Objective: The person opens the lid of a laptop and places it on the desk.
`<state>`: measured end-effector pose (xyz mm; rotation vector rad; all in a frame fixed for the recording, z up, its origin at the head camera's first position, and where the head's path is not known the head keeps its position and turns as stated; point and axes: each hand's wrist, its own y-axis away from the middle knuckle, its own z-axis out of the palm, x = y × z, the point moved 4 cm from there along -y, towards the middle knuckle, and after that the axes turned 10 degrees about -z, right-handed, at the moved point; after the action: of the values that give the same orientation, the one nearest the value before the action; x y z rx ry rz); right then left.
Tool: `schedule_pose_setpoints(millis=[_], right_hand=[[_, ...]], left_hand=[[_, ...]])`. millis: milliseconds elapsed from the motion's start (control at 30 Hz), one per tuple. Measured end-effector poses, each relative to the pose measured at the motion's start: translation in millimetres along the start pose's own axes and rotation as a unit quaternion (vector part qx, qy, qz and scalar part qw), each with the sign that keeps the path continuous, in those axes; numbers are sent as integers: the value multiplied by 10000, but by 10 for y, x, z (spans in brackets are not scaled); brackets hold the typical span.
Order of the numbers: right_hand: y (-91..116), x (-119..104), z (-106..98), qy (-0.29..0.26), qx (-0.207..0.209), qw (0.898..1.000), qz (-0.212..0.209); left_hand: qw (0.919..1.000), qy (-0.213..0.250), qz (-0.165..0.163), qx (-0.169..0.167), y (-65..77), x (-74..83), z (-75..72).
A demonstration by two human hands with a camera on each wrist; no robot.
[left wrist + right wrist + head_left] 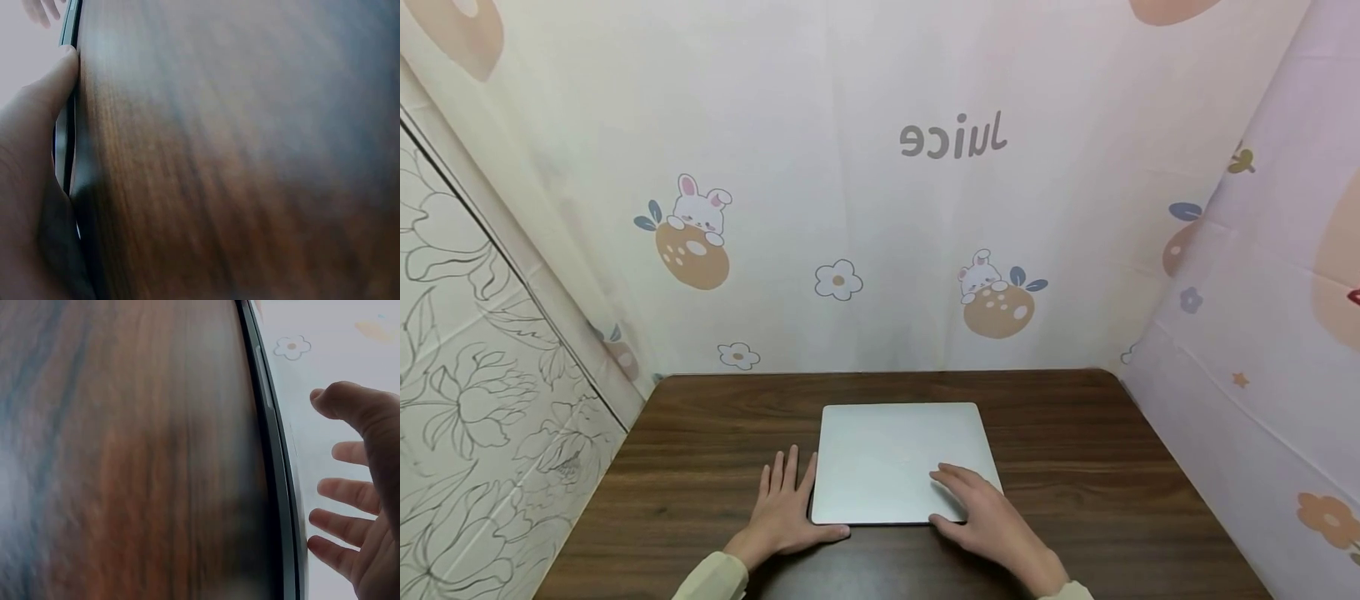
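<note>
A homely-looking nook screened on three sides, though whether it is inside a home cannot be told. A dark wood-grain table [685,467] backs onto a pale backdrop cloth [887,208] printed with cartoon rabbits [700,217] and a mirrored "Juice"; a similar cloth [1247,317] hangs at right, a flower-outline sheet [482,400] at left.

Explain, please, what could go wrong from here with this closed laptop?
The left hand has its thumb at the front edge of the closed laptop, so it might get pinched if the laptop is lifted and set down. The right hand is over the laptop without gripping it, so an uneven push could turn the laptop askew on the wood-grain table.
</note>
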<state>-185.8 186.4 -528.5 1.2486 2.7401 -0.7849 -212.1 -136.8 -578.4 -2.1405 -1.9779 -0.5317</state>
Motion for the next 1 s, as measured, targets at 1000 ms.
schedule_pose_setpoints(millis=[1000], right_hand=[[-181, -148, 185, 226, -413, 9950, -880]], left_hand=[[10000, 94, -3, 1, -14, -22, 16]])
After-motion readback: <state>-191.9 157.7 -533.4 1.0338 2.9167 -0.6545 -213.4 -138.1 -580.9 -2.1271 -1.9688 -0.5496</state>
